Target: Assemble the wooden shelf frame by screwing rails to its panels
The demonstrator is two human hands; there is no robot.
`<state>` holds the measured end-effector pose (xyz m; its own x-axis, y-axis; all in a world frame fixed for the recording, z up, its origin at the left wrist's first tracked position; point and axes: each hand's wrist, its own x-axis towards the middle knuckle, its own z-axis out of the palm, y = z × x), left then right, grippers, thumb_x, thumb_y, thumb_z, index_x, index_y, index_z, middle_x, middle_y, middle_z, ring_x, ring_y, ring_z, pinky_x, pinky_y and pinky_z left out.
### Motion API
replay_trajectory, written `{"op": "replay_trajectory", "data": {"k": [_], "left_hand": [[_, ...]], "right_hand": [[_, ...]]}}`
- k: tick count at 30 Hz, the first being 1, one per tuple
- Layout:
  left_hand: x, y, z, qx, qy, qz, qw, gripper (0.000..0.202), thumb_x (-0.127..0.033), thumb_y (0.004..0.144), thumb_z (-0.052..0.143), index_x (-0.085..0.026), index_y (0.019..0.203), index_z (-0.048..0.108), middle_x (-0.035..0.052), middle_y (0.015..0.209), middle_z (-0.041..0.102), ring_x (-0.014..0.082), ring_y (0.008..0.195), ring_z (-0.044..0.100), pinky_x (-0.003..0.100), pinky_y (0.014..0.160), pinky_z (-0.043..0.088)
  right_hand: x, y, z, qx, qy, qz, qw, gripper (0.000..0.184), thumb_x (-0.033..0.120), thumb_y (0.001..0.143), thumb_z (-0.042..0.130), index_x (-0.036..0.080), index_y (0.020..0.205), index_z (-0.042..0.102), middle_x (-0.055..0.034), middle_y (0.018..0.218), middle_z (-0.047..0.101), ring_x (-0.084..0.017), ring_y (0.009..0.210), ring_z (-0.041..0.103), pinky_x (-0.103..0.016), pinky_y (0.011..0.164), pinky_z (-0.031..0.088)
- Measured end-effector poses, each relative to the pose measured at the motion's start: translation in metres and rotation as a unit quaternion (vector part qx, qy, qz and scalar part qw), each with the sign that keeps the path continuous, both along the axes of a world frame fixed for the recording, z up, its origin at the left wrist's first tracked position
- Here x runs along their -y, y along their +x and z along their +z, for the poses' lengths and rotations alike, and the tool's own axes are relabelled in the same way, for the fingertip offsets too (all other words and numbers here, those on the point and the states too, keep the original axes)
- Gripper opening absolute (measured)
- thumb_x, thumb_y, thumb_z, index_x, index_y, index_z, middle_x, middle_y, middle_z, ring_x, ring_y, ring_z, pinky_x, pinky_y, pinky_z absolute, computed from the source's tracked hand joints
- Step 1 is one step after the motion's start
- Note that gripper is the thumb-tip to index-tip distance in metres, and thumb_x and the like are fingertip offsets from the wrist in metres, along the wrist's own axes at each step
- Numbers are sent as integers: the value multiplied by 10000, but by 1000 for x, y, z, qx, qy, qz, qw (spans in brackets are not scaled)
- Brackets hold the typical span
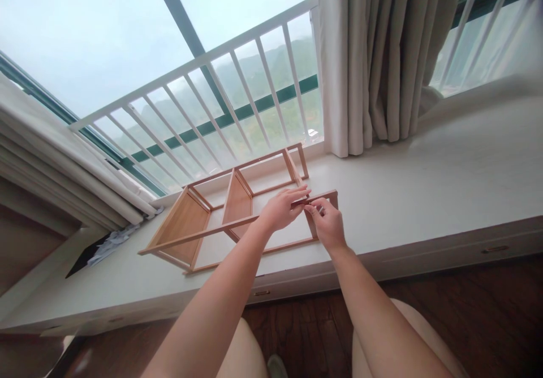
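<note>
steadies the wooden frame (238,200), mostly left of both hands, with the outstretched left hand (280,209); pinches at its upper rail (241,223) with the right hand (328,225), cannot tell on what. seems at fine adjustment, calling next for steady support.

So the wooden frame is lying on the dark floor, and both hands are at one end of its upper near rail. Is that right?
Not quite: the head view shows the wooden frame lying on the white ledge by the window, not on the dark floor. The left hand and right hand are at one end of its upper near rail.
</note>
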<state>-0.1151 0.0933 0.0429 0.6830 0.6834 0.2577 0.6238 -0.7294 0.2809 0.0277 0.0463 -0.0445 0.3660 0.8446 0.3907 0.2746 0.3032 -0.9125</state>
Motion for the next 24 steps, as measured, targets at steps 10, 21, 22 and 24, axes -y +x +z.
{"op": "replay_trajectory", "data": {"k": [10,21,22,24], "left_hand": [[5,1,1,-44,70,-18,996,486,-268,888,516,-276,1373,495,7,1450,469,213,1245,497,393,1065,393],[22,1,15,-25,140,34,989,427,-317,883,564,-293,1309,546,34,1360,559,230,1255,474,422,1032,369],[29,0,16,-14,147,42,988,402,-317,885,564,-293,1287,563,36,1344,570,229,1247,480,423,1033,363],[47,-3,17,15,158,51,986,341,-313,896,553,-293,1234,598,39,1309,593,222,1225,495,419,1033,355]], "right_hand": [[7,8,3,10,-9,6,1000,322,517,805,653,196,807,628,71,534,398,-95,499,363,-218,514,306],[15,23,1,38,-68,37,996,387,589,781,631,203,791,626,76,508,352,-105,491,351,-236,518,281],[16,24,1,42,-75,43,995,389,593,784,622,204,788,622,73,510,358,-108,496,360,-238,524,286],[18,27,1,57,-96,58,992,391,598,796,597,208,784,614,67,516,377,-116,510,383,-242,538,295]]}}
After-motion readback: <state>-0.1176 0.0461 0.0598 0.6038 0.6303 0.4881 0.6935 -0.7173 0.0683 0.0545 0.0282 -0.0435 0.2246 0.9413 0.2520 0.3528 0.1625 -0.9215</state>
